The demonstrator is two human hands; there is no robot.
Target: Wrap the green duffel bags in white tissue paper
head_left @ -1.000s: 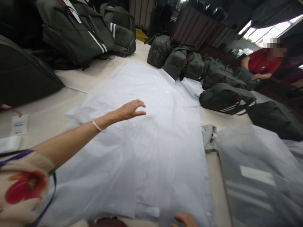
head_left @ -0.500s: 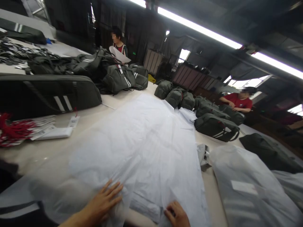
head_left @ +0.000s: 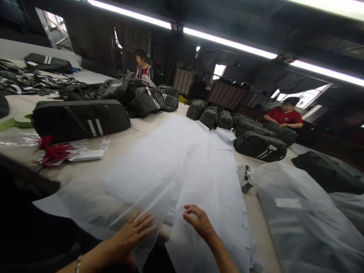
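A wide stack of translucent white plastic bags [head_left: 216, 182] covers the middle of the table. On the left, a thin plastic bag [head_left: 93, 201] is partly separated and drapes over the near edge. My left hand [head_left: 136, 231] lies on this loose bag, open with fingers spread. Above the stack, close to the gap between the plastic layers, is my right hand [head_left: 200, 222]. Its thumb and index finger are pinched into a ring; what they hold, if anything, cannot be made out.
A dark green bag [head_left: 82, 119] with white stripes stands left, behind red-stringed tags [head_left: 57, 149]. Plastic-wrapped goods [head_left: 307, 220] lie right, near a tape dispenser [head_left: 245, 177]. More dark bags [head_left: 260, 146] line the far side, where two people [head_left: 284, 117] are present.
My right hand has moved forward and away from the near edge. The loose bag on the left has shifted, uncovering part of the near edge. The head view has turned slightly left.
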